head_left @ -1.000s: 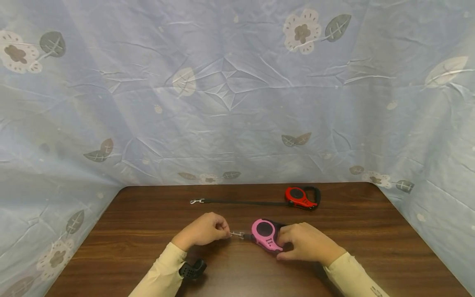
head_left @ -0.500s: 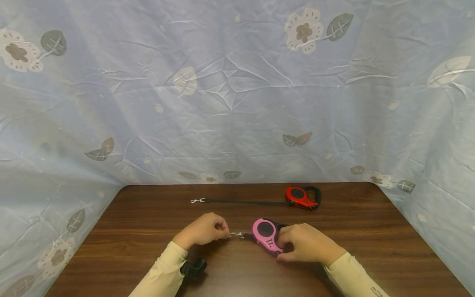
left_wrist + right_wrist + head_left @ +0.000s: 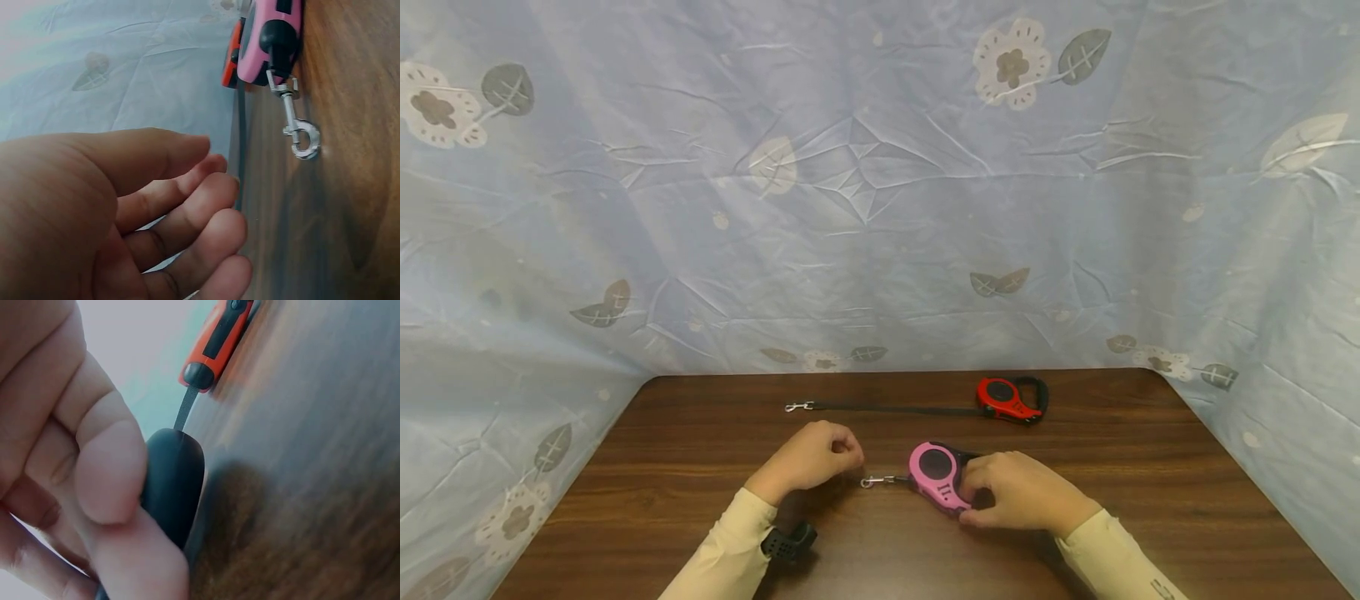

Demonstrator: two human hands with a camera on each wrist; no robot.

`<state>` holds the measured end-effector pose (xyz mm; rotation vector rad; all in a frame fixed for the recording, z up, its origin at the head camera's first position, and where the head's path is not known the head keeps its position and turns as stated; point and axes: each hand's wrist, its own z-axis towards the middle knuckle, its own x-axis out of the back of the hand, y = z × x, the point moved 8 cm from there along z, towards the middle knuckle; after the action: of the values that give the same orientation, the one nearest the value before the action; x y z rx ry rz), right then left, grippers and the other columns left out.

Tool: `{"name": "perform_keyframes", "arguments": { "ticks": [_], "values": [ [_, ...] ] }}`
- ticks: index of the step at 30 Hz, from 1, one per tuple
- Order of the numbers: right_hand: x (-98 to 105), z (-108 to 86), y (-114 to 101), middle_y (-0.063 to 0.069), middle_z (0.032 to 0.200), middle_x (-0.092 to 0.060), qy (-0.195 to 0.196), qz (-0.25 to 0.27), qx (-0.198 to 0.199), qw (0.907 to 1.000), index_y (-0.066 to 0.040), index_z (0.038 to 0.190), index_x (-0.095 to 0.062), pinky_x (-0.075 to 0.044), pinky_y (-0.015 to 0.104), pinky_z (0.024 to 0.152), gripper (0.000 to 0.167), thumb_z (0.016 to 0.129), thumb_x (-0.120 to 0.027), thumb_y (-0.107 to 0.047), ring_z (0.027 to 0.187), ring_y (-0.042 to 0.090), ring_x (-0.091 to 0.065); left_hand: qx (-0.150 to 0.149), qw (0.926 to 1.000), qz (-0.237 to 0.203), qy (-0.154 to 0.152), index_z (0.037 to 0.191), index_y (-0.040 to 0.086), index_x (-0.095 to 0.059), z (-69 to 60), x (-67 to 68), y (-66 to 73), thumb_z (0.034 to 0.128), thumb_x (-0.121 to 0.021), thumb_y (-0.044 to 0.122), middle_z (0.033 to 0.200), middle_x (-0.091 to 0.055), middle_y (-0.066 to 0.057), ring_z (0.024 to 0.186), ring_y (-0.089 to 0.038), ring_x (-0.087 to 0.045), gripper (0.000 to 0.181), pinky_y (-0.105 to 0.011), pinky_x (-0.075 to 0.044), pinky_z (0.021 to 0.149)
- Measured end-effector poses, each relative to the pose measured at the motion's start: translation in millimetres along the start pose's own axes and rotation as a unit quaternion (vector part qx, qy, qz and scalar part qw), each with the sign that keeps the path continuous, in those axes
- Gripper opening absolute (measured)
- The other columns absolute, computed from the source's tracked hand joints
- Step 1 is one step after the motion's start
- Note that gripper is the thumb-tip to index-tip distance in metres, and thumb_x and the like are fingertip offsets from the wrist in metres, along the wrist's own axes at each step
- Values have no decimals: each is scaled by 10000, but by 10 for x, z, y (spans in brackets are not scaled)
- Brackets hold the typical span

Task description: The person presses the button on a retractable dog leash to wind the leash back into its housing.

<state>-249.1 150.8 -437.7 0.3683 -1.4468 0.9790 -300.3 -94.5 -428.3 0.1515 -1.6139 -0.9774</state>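
A pink retractable dog leash (image 3: pixel 935 479) lies on the wooden table in the head view. My right hand (image 3: pixel 1026 493) holds it by its black handle (image 3: pixel 176 481), the fingers curled round that handle in the right wrist view. From the other end of the casing, a silver snap hook (image 3: pixel 877 481) points left. Just beyond the hook is my left hand (image 3: pixel 811 458), its fingers loosely bent and nothing between them. The left wrist view shows a gap between those fingers and the hook (image 3: pixel 299 125). Only a short piece of strap shows between hook and casing.
Farther back lies a red retractable leash (image 3: pixel 1009 402), its black strap (image 3: pixel 887 409) drawn out straight to the left and ending in a silver snap hook (image 3: pixel 798 407). A patterned cloth (image 3: pixel 865 250) hangs behind the table (image 3: pixel 700 417).
The left hand has let go of the pink leash's snap hook and moved slightly up and away. The hook now rests lower, nearer the casing. The right hand has stayed in place.
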Motion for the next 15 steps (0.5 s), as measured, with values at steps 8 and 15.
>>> {"name": "perform_keyframes", "arguments": {
  "ticks": [8, 15],
  "values": [
    [154, -22, -19, -235, 852, -605, 429, 229, 118, 9987, -311, 889, -726, -492, 171, 656, 64, 920, -781, -317, 707, 9, -593, 3, 9986, -17, 531, 931, 186, -743, 15, 195, 27, 982, -698, 221, 830, -663, 94, 785, -97, -596, 76, -317, -498, 707],
    [274, -77, 62, -232, 867, -583, 775, 50, 72, 9970, -284, 912, -732, -462, 172, 597, 58, 948, -764, -316, 626, -1, -533, 308, 9938, -349, 1006, 1109, 124, -723, 19, 409, -44, 1003, -688, 235, 891, -681, 49, 820, -137, -614, 158, -357, -501, 740]
  ]
}}
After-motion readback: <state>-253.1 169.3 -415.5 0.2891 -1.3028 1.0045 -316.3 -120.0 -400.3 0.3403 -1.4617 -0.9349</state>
